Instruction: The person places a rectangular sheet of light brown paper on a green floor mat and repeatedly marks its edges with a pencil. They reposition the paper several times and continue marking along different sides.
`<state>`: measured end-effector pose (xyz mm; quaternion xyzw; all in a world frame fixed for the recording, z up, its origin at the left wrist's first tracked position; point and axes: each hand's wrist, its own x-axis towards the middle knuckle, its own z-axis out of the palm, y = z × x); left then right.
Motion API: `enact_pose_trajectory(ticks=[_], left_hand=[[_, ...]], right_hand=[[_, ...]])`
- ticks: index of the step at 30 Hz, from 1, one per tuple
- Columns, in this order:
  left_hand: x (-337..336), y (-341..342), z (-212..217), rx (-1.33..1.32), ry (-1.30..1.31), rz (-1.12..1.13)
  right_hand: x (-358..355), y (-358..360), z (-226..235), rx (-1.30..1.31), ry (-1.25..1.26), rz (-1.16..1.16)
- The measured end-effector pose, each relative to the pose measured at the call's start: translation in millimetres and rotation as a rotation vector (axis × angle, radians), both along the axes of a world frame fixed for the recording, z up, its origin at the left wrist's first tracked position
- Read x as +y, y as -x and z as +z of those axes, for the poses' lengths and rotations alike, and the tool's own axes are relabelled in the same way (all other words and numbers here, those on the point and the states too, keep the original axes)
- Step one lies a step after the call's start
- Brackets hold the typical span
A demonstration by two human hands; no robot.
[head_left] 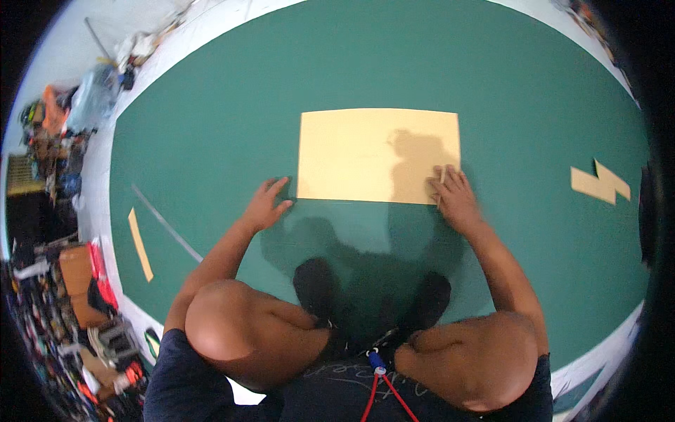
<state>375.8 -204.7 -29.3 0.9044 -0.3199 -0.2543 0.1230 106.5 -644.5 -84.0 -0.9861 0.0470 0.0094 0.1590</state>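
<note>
A rectangular pale-yellow sheet (351, 155) lies flat on the green surface in front of me. My left hand (266, 205) rests beside the sheet's near left corner, fingers spread and holding nothing. At the near right corner, my right hand (455, 193) presses its fingertips on the sheet. Between its fingers stands a thin pale stick (442, 176), whose exact kind is too small to make out. My shadow falls across the right part of the sheet.
The green mat (380, 56) spreads around me. A zigzag yellow offcut (598, 184) lies far right. On the left are a narrow yellow strip (140, 245) and a long straight ruler-like strip (167, 225). Clutter (77, 309) is piled beyond the left edge.
</note>
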Motion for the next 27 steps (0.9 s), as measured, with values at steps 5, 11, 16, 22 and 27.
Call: enact_pose_trajectory(ticks=[5, 11, 16, 22, 27], left_hand=[[-21.8, -11.0, -28.5, -0.118, -0.021, -0.141], [-24.9, -25.0, -47.7, -0.212, 0.083, -0.182], [-12.7, -16.3, -65.8, -0.213, 0.226, -0.123], [-13.2, -9.4, -62.4, -0.192, 0.247, -0.097], [-18.2, -10.7, -55.8, -0.166, 0.245, -0.076]], right_hand=[[18.6, 20.4, 4.5, 0.061, 0.037, -0.053], [19.4, 47.5, 27.7, 0.111, -0.015, -0.225], [18.4, 76.8, 33.9, 0.035, 0.085, -0.272], [-18.3, 70.8, 32.5, 0.004, -0.027, -0.501], [-23.1, 55.4, 9.5, -0.081, -0.003, -0.463]])
